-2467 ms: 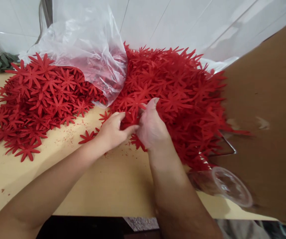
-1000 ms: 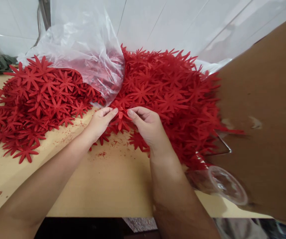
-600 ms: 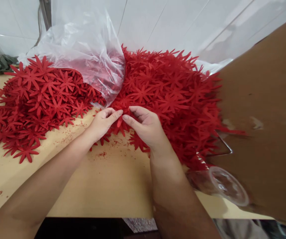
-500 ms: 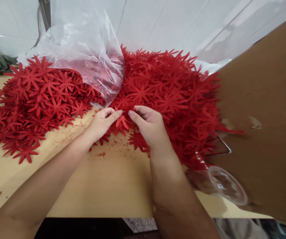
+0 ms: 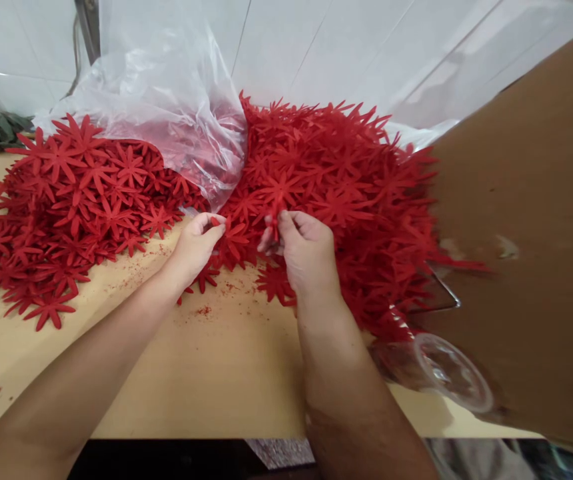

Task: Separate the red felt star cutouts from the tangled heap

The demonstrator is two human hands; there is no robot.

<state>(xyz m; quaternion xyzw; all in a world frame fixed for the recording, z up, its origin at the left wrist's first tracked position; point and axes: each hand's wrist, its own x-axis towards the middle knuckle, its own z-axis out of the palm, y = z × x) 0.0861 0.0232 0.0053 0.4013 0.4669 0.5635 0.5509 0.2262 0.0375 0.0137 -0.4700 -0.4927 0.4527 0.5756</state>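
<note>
Red star-shaped felt flowers (image 5: pixel 336 193) were pinched by both the left hand (image 5: pixel 194 243) and the right hand (image 5: pixel 304 250) above a light wooden table (image 5: pixel 216 373), near a white tiled wall (image 5: pixel 346 47).

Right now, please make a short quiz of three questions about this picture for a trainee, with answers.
1. True or false: both hands meet at the near edge of the right pile of red flowers.
2. What lies over the far part of the left pile of red flowers? A) a clear plastic bag B) a cardboard sheet C) a green cloth
3. Fill in: the clear plastic cup lies on its ____ on the wooden table.

Key
1. True: the left hand and the right hand each pinch a red flower piece there.
2. A, the clear plastic bag.
3. side, beside the cardboard sheet.
</note>
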